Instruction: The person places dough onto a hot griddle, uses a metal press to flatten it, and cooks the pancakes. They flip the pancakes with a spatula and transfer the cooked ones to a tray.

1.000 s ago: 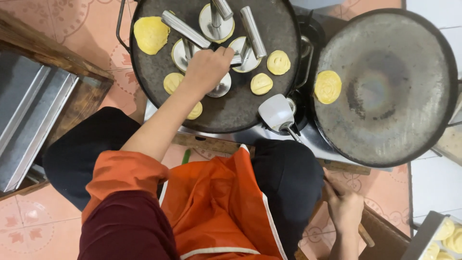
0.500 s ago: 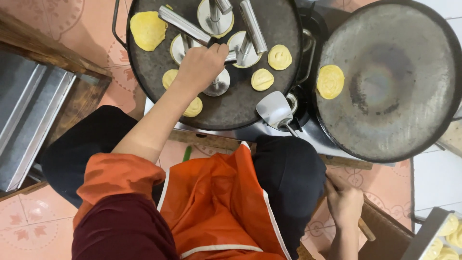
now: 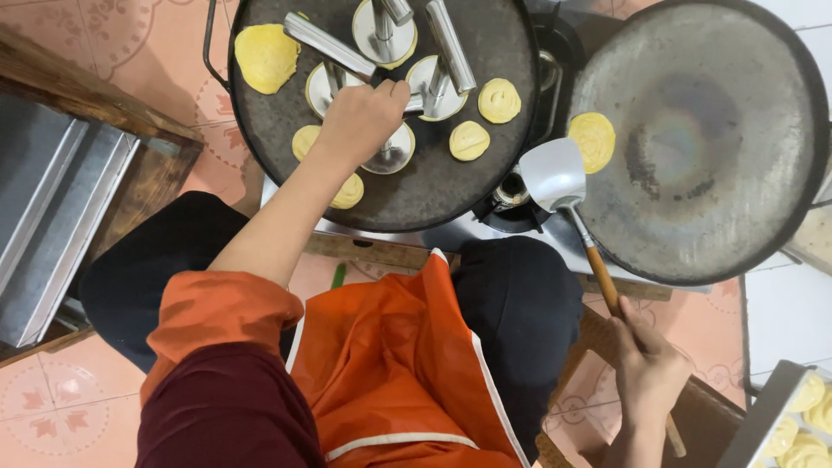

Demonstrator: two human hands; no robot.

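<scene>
My left hand [image 3: 360, 120] grips the upright handle of a round metal press [image 3: 390, 156] standing on the dark round griddle [image 3: 433, 191]. Several more presses with flat discs rest on the griddle around it, among several yellow dough rounds [image 3: 469, 139]. A larger flattened yellow piece [image 3: 265, 57] lies at the griddle's far left. My right hand [image 3: 646, 368] holds the wooden handle of a metal spatula [image 3: 555, 173], whose blade hovers between the two griddles. One yellow round [image 3: 593, 140] lies on the second, greyer griddle [image 3: 719, 208] at right.
A gas burner [image 3: 511, 192] shows between the griddles. A steel-lined wooden frame [image 3: 61, 199] stands at left. A tray with yellow dough pieces [image 3: 802, 425] sits at the bottom right corner. My orange apron and dark trousers fill the lower middle over a patterned tile floor.
My right hand has taken the spatula by its wooden handle and the blade has swung right, toward the grey griddle. My left hand stays on the press handle.
</scene>
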